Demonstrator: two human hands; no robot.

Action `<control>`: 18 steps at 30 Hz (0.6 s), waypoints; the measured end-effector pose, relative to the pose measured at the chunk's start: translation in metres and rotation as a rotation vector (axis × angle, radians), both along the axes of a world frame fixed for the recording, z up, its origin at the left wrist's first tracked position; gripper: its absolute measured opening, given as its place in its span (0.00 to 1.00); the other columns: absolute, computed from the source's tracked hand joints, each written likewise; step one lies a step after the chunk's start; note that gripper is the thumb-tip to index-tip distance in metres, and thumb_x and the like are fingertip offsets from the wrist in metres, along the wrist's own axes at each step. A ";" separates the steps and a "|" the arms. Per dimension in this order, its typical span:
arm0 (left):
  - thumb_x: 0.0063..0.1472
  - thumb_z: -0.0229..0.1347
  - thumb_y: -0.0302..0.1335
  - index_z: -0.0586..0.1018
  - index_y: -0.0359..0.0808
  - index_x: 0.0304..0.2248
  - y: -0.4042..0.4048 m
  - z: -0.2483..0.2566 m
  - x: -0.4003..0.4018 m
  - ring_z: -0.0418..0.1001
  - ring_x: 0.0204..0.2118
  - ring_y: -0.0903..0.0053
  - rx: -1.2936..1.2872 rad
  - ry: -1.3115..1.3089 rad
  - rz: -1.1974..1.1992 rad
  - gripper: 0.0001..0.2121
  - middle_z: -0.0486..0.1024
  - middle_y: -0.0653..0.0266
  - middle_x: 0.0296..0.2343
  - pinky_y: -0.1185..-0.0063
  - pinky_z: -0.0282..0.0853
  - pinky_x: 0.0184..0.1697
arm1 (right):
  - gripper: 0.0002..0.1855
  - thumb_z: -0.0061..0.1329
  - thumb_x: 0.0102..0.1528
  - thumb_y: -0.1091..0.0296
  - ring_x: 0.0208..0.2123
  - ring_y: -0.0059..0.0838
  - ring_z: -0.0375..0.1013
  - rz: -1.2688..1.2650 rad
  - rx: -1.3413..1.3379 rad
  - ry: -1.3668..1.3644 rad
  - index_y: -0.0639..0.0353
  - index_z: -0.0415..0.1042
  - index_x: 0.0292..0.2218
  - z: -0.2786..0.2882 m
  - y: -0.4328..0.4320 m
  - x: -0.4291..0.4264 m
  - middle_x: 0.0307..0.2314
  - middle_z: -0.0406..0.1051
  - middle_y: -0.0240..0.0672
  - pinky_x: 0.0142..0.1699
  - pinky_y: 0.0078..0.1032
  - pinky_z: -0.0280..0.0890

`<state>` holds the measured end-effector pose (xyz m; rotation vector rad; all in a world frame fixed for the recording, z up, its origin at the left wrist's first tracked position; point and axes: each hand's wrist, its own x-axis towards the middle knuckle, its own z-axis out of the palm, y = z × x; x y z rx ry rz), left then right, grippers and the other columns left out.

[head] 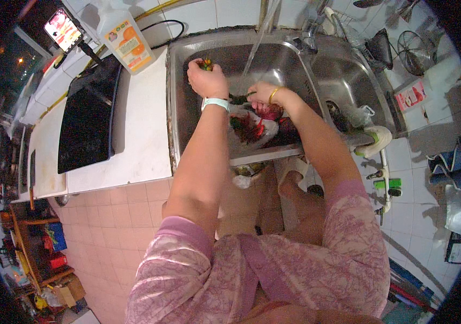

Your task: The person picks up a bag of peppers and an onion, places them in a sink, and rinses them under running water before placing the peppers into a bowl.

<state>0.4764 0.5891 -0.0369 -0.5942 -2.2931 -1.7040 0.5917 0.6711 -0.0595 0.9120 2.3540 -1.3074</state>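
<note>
At the left side of the steel sink basin (230,52), my left hand (208,79) is closed on a small bunch of green, yellow and orange bits (205,65), too small to name. My right hand (263,94), with a gold bangle at its wrist, is to the right, its fingers at a dark green stem-like piece (242,97). Beneath the right hand lies a reddish-pink mesh ball (270,111). Beside it, a clear plastic bag (270,128) and a dark leafy clump (246,128) with red bits rest in the basin. A stream of water (254,48) falls between my hands.
A smaller basin (335,81) adjoins on the right, a white-wrapped pipe (378,141) at its front. On the left counter stand a large bottle with an orange label (127,44), a black glass panel (89,117) and a phone on a holder (63,30). Strainers (413,52) hang at right.
</note>
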 end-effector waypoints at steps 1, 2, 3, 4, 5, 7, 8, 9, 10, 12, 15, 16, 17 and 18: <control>0.35 0.53 0.24 0.66 0.31 0.27 0.000 0.001 0.001 0.64 0.30 0.61 0.004 0.006 -0.004 0.15 0.66 0.53 0.26 0.74 0.59 0.34 | 0.11 0.40 0.45 0.65 0.13 0.22 0.62 -0.118 -0.047 0.057 0.66 0.65 0.26 -0.003 0.004 0.000 0.15 0.64 0.33 0.18 0.17 0.59; 0.36 0.53 0.23 0.66 0.33 0.28 0.001 0.001 0.002 0.63 0.31 0.62 0.004 -0.003 -0.016 0.15 0.65 0.54 0.26 0.72 0.58 0.34 | 0.12 0.41 0.45 0.64 0.12 0.21 0.61 -0.133 -0.026 0.032 0.65 0.65 0.29 -0.005 0.008 -0.004 0.14 0.64 0.33 0.17 0.18 0.58; 0.36 0.53 0.22 0.66 0.34 0.28 -0.001 0.001 0.001 0.63 0.31 0.62 -0.002 -0.011 -0.023 0.15 0.64 0.56 0.26 0.71 0.57 0.35 | 0.12 0.41 0.45 0.64 0.12 0.21 0.61 -0.133 -0.028 0.038 0.65 0.65 0.29 -0.001 0.006 -0.007 0.14 0.64 0.33 0.17 0.18 0.58; 0.36 0.53 0.22 0.66 0.34 0.28 -0.001 0.000 -0.001 0.63 0.31 0.62 0.003 -0.011 -0.018 0.15 0.64 0.56 0.26 0.71 0.57 0.35 | 0.13 0.42 0.44 0.63 0.12 0.21 0.61 -0.067 0.048 0.016 0.64 0.66 0.29 0.004 0.005 -0.009 0.13 0.64 0.32 0.16 0.18 0.57; 0.36 0.53 0.22 0.66 0.34 0.28 -0.001 0.000 -0.002 0.63 0.31 0.62 0.002 -0.006 -0.019 0.15 0.64 0.56 0.26 0.71 0.57 0.35 | 0.13 0.43 0.43 0.62 0.12 0.21 0.60 -0.002 0.125 -0.006 0.63 0.66 0.29 0.010 0.005 -0.009 0.12 0.64 0.32 0.16 0.18 0.57; 0.36 0.53 0.22 0.66 0.34 0.28 -0.001 0.000 -0.002 0.62 0.31 0.62 -0.032 0.022 -0.011 0.15 0.64 0.56 0.26 0.71 0.57 0.34 | 0.13 0.44 0.42 0.61 0.11 0.20 0.59 -0.007 0.192 0.002 0.62 0.67 0.27 0.022 0.007 -0.004 0.11 0.63 0.31 0.16 0.18 0.55; 0.36 0.53 0.22 0.66 0.34 0.28 -0.002 0.000 -0.002 0.62 0.31 0.62 -0.033 0.024 -0.011 0.15 0.64 0.56 0.26 0.71 0.57 0.34 | 0.13 0.45 0.41 0.60 0.11 0.19 0.58 -0.010 0.260 0.009 0.61 0.68 0.25 0.028 0.008 -0.002 0.10 0.62 0.30 0.15 0.17 0.53; 0.36 0.53 0.23 0.66 0.34 0.28 -0.002 -0.001 -0.003 0.62 0.31 0.62 -0.043 0.030 0.000 0.15 0.64 0.55 0.26 0.71 0.57 0.34 | 0.13 0.45 0.41 0.60 0.11 0.19 0.58 -0.010 0.260 0.011 0.61 0.68 0.25 0.036 0.006 0.001 0.10 0.62 0.30 0.15 0.17 0.53; 0.36 0.53 0.23 0.66 0.34 0.28 -0.003 -0.002 -0.005 0.62 0.31 0.62 -0.054 0.037 0.013 0.15 0.64 0.55 0.26 0.71 0.58 0.34 | 0.12 0.46 0.40 0.60 0.10 0.18 0.57 -0.048 0.164 0.102 0.61 0.68 0.23 0.043 0.004 0.004 0.09 0.60 0.29 0.15 0.16 0.51; 0.36 0.53 0.23 0.66 0.34 0.28 -0.003 -0.002 -0.007 0.63 0.31 0.61 -0.050 0.047 0.002 0.15 0.64 0.55 0.27 0.71 0.58 0.34 | 0.11 0.46 0.40 0.60 0.09 0.14 0.53 -0.135 -0.020 0.236 0.58 0.69 0.22 0.044 0.010 0.006 0.07 0.57 0.26 0.14 0.14 0.47; 0.36 0.53 0.24 0.66 0.33 0.29 -0.001 -0.004 -0.006 0.63 0.31 0.61 -0.042 0.038 -0.026 0.15 0.64 0.54 0.27 0.70 0.58 0.34 | 0.11 0.45 0.42 0.60 0.09 0.14 0.52 -0.259 -0.122 0.375 0.58 0.67 0.23 0.040 0.023 0.010 0.08 0.57 0.26 0.13 0.13 0.46; 0.36 0.53 0.24 0.66 0.32 0.29 0.000 -0.004 -0.006 0.63 0.31 0.60 -0.042 0.022 -0.043 0.16 0.64 0.53 0.26 0.70 0.58 0.34 | 0.10 0.43 0.44 0.60 0.09 0.14 0.53 -0.366 -0.046 0.446 0.58 0.65 0.23 0.034 0.017 0.005 0.09 0.59 0.26 0.13 0.13 0.47; 0.36 0.53 0.24 0.66 0.32 0.29 0.001 -0.005 -0.003 0.63 0.31 0.60 -0.039 0.028 -0.047 0.16 0.64 0.53 0.26 0.70 0.58 0.34 | 0.10 0.43 0.43 0.61 0.09 0.17 0.57 -0.487 -0.109 0.492 0.58 0.65 0.21 0.019 0.018 -0.003 0.11 0.63 0.30 0.13 0.15 0.50; 0.36 0.53 0.24 0.66 0.32 0.29 0.002 -0.008 0.000 0.63 0.31 0.60 -0.056 -0.006 -0.047 0.16 0.65 0.53 0.26 0.71 0.58 0.34 | 0.09 0.43 0.42 0.63 0.11 0.19 0.59 -0.478 -0.224 0.568 0.59 0.65 0.21 0.009 0.015 -0.007 0.12 0.64 0.31 0.16 0.17 0.53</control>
